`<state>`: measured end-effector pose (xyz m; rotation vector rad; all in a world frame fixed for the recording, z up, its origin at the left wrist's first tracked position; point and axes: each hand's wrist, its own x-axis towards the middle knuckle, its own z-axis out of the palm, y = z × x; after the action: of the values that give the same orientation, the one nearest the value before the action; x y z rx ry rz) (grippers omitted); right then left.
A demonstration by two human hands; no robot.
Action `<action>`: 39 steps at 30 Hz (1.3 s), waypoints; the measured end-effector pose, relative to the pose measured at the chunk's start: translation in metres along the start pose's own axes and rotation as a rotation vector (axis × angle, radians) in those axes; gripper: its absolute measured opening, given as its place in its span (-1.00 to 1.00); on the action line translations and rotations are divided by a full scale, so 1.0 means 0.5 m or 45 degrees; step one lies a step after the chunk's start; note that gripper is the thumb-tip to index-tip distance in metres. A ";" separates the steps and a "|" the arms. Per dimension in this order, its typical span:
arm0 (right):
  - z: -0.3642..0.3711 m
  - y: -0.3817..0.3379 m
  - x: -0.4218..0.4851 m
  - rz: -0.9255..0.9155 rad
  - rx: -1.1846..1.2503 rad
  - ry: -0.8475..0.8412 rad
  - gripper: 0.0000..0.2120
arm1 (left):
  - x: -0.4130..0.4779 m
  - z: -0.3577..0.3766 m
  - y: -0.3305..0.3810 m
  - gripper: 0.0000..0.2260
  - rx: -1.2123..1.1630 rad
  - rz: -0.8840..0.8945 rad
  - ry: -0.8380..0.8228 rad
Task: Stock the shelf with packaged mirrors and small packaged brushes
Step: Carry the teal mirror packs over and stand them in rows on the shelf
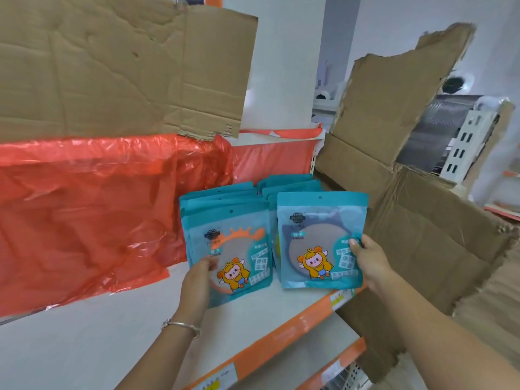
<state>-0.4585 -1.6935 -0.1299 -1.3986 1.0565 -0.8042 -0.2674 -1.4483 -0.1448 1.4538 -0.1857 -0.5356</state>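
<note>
Two rows of teal packets (222, 197) stand side by side on the white shelf (84, 347), just in front of the red plastic sheet (84, 206). My left hand (198, 280) grips the orange-rimmed mirror packet (239, 249) fronting the left row, thumb on its face near the lower left edge. My right hand (371, 260) pinches the right edge of the blue-rimmed mirror packet (318, 235) fronting the right row, its base down near the shelf's orange lip. How many sit behind, I can't quite count. Torn cardboard (394, 108) stands just to the right.
</note>
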 end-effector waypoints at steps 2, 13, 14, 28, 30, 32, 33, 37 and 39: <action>-0.004 0.002 0.032 0.005 -0.039 -0.028 -0.84 | 0.012 0.026 0.000 -0.89 0.007 0.013 0.022; 0.044 0.006 0.197 0.017 -0.196 -0.349 -0.84 | 0.021 0.134 -0.021 -0.88 -0.065 0.121 0.236; 0.051 0.013 0.208 0.036 -0.189 -0.384 -0.83 | 0.020 0.143 -0.025 -0.88 -0.055 0.126 0.254; 0.084 0.073 0.269 -0.009 -0.022 -0.055 -0.70 | -0.015 0.168 -0.078 -0.81 0.014 0.129 0.517; 0.081 0.093 0.256 -0.046 -0.081 0.058 -0.64 | -0.021 0.161 -0.082 -0.82 0.037 0.135 0.548; 0.084 0.118 0.230 -0.053 -0.119 0.092 -0.65 | -0.030 0.148 -0.089 -0.82 0.057 0.136 0.574; 0.089 0.130 0.216 -0.066 -0.135 0.092 -0.68 | -0.036 0.141 -0.094 -0.82 0.071 0.134 0.591; 0.132 0.152 0.143 -0.115 -0.165 0.025 -0.75 | -0.082 0.099 -0.117 -0.82 0.129 0.128 0.680; 0.162 0.148 0.102 -0.119 -0.104 -0.051 -0.80 | -0.113 0.067 -0.128 -0.83 0.115 0.109 0.742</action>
<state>-0.3764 -1.7066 -0.2179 -1.5365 1.0086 -0.8048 -0.3457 -1.4540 -0.1915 1.6225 0.1921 -0.0200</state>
